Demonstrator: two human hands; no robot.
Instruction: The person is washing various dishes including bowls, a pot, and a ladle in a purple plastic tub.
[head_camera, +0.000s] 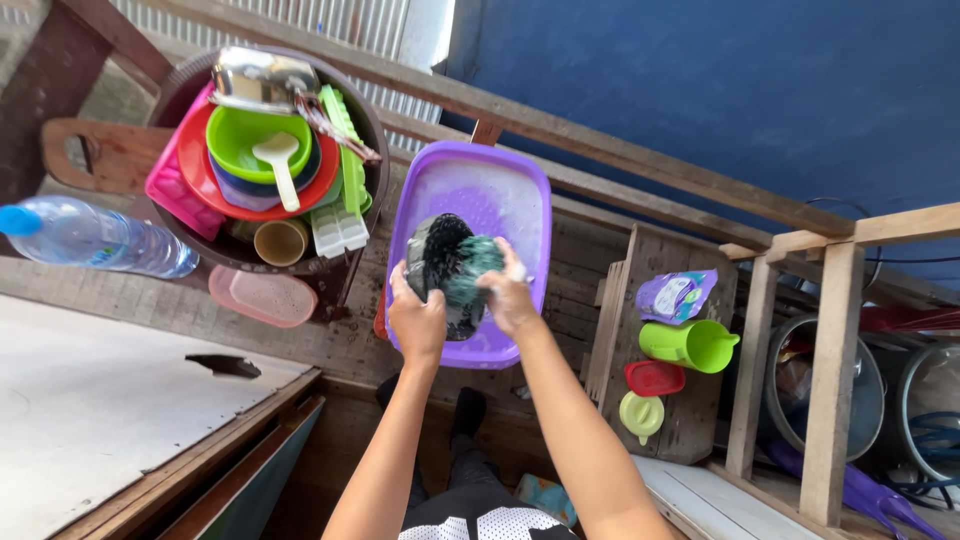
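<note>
The step in hand looks like scrubbing: a blackened pot (440, 270) is held tilted over a purple basin (520, 195), mouth turned toward the right hand. The left hand (416, 318) grips the pot from the near side, fingers (403, 283) curled tight round its dark outer wall. The right hand (510, 295) is closed on a teal scrubbing pad (470, 265), fingers wrapped over it and pressing it against the pot's rim and inner face. The pot sits between the two sets of fingers, touching both, and hangs above the basin floor rather than resting on it.

Beyond the left fingers stands a round tub (375, 135) piled with a green bowl (250, 135), a red plate (195, 165) and a steel pan (262, 80); a water bottle (100, 238) lies further left on the wooden surface (310, 335). Right of the right fingers are a green jug (690, 345) and a purple pouch (675, 297).

The next move, I judge, calls for a firm left grip while the pot is turned, so the pad reaches the unscrubbed soot.
</note>
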